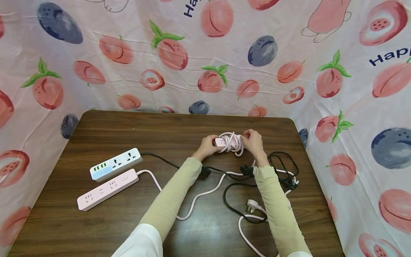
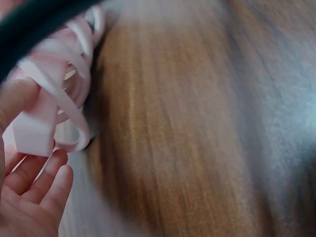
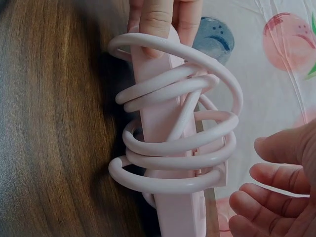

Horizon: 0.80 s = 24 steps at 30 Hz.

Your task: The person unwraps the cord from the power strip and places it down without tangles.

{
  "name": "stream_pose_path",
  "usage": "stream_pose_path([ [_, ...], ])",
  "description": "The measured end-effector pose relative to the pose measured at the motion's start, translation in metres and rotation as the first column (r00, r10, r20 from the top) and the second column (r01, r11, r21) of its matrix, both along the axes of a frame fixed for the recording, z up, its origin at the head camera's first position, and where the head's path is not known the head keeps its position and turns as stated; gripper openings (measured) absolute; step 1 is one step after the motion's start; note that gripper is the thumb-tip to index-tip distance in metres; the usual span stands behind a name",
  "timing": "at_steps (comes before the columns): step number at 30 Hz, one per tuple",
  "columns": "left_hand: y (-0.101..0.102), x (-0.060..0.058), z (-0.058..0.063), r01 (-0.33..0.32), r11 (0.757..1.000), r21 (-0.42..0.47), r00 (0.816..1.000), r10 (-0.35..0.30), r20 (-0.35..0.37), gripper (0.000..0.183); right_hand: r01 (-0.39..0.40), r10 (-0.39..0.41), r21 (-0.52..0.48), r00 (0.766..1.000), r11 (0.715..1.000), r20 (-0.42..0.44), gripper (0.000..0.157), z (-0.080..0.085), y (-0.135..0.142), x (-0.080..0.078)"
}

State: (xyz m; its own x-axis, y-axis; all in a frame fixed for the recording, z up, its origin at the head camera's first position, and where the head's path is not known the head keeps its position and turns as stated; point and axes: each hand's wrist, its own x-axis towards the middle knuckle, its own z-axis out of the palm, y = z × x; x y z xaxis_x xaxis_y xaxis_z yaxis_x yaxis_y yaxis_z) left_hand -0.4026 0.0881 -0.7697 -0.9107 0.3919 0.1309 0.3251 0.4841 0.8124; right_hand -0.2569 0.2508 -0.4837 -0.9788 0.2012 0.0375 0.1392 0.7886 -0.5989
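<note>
A pink power strip [image 3: 153, 116] has its thick pale pink cord [image 3: 182, 146] wound round it in several loose loops. My left hand [image 1: 207, 147] grips the strip's left end, thumb on one face and fingers beneath, as the left wrist view shows. At the other side of the bundle is my right hand [image 1: 253, 142]. In the right wrist view its relaxed fingers [image 3: 269, 200] stand apart from the loops, with nothing between them and the thumb. The strip's far end drops out of that view.
On the table's left lie a white power strip [image 1: 116, 164] with a black cord and another pink strip [image 1: 108, 189] with a pale cord. Their cords run under my forearms. A black cord coil [image 1: 290, 164] and a white plug [image 1: 252, 205] lie right. Patterned cloth [image 1: 179, 85] hangs behind.
</note>
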Motion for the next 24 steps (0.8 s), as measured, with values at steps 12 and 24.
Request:
stream_pose_path([
  [12,-0.014,0.06,0.116,0.0,1.0,0.008,1.0,0.0,0.004,0.059,0.01,-0.01,-0.01,1.0,1.0,0.027,0.027,0.0,-0.001,-0.002],
  [24,-0.03,0.121,0.206,-0.127,0.956,0.263,0.976,0.073,0.206,0.038,-0.032,0.031,-0.067,0.999,0.997,-0.009,0.028,0.004,0.002,0.002],
])
